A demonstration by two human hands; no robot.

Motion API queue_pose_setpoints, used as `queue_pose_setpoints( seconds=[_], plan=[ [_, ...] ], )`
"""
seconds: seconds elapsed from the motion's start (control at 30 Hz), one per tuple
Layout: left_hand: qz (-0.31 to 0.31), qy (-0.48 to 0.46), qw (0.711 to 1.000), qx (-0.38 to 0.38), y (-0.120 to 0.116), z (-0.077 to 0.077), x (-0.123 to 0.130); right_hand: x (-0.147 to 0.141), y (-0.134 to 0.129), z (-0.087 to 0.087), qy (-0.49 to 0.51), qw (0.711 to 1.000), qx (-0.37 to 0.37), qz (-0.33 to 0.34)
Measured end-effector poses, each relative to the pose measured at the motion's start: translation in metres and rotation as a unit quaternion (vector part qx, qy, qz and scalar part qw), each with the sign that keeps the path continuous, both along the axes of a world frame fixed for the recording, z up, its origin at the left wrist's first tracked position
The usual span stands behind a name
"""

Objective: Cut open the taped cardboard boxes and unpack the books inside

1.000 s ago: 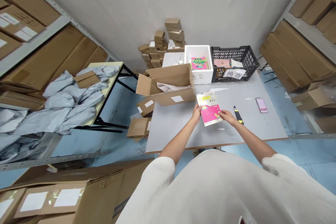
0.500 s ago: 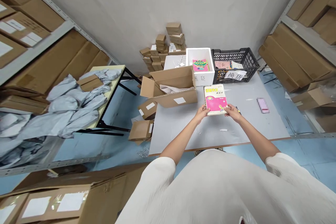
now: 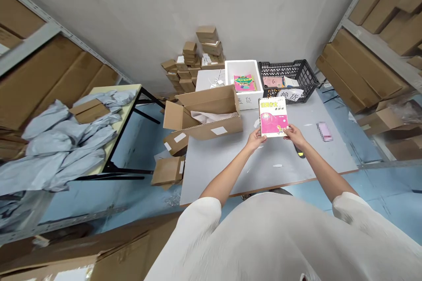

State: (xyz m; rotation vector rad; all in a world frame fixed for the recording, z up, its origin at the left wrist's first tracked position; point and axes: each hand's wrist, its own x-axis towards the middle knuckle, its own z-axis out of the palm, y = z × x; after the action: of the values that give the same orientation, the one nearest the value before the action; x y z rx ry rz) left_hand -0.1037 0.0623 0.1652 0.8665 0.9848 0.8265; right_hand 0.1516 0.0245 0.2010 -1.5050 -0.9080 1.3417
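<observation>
A book [image 3: 273,117] with a white and pink cover and yellow lettering is held up over the grey table [image 3: 224,167]. At its lower left corner my left hand [image 3: 256,140] grips the edge. My right hand [image 3: 295,136] pinches the lower right corner. Behind the book stand a white foam box [image 3: 249,100] with a pink and green book [image 3: 244,83] inside, and a black plastic crate [image 3: 306,80] holding books and bearing a paper label. To the left sits an open cardboard box [image 3: 214,128] with greyish wrapping in it.
A dark object with a yellow mark [image 3: 299,151] lies by my right forearm. A pink, pixelated phone-like thing [image 3: 325,131] rests at the table's right. Grey parcels [image 3: 79,136] cover a side table. Small cartons [image 3: 207,48] are stacked at the wall; shelves flank both sides.
Both hands have raised the book slightly and tilted its cover more toward me. The view has shifted right, and the dark object with the yellow mark shows more fully.
</observation>
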Motion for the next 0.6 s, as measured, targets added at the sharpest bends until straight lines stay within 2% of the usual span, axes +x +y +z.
queue_pose_setpoints(
  seconds=[0.13, 0.3, 0.47, 0.6],
  plan=[
    [0.050, 0.015, 0.999, 0.001, 0.025, 0.000, 0.025, 0.024, 0.033, 0.002, 0.009, 0.999, -0.007, 0.030],
    [0.072, 0.007, 0.997, 0.012, 0.058, 0.006, 0.059, 0.059, 0.075, 0.008, 0.008, 0.998, -0.004, 0.061],
    [0.113, -0.016, 0.993, 0.029, 0.099, 0.015, 0.098, 0.087, 0.123, 0.017, -0.006, 0.998, 0.039, 0.040],
    [0.132, -0.013, 0.991, 0.004, 0.138, 0.020, 0.121, 0.101, 0.163, 0.013, -0.011, 0.999, 0.041, 0.020]
  ],
)
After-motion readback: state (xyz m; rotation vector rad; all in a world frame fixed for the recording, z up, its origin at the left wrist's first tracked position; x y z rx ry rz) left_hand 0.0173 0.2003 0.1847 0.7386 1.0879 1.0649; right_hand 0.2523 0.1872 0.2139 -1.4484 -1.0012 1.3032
